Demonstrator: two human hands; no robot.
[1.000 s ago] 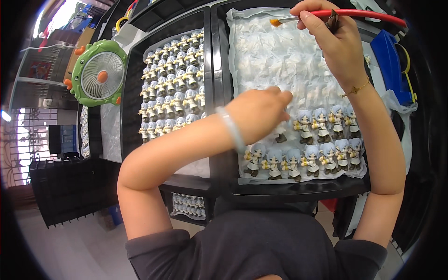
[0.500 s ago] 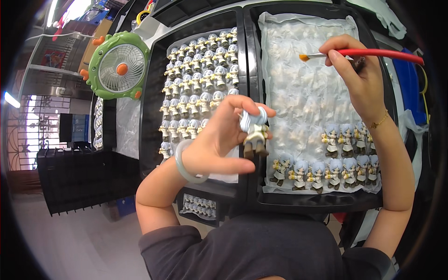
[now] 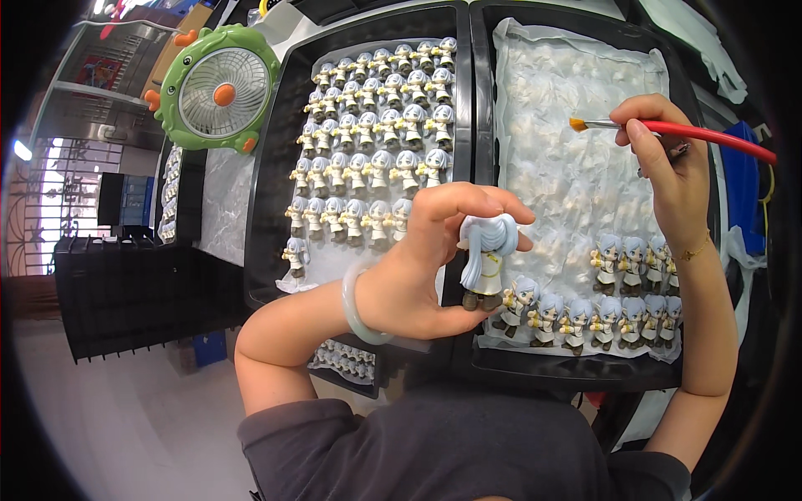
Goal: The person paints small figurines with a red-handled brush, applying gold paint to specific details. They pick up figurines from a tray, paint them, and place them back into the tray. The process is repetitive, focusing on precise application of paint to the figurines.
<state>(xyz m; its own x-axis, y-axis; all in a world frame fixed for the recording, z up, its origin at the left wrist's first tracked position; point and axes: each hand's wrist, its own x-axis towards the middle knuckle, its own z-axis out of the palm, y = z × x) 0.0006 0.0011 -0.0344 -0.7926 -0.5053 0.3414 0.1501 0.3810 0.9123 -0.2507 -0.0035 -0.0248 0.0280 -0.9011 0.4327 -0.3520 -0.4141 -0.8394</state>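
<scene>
Standing far left: a green fan with orange trim. Next, the left tray, black, paper-lined, with rows of small figurines. The person's left hand (pale bangle on the wrist) grips one long-haired figurine between fingers and thumb, upright, back to the camera, raised over the near part of the trays, around the divider. Right tray: two near rows of loose figurines; far part is bumpy white sheeting. Right hand grasps a red-handled brush, bristles pointing left, over the right tray; a dark item beneath the brush is unclear.
</scene>
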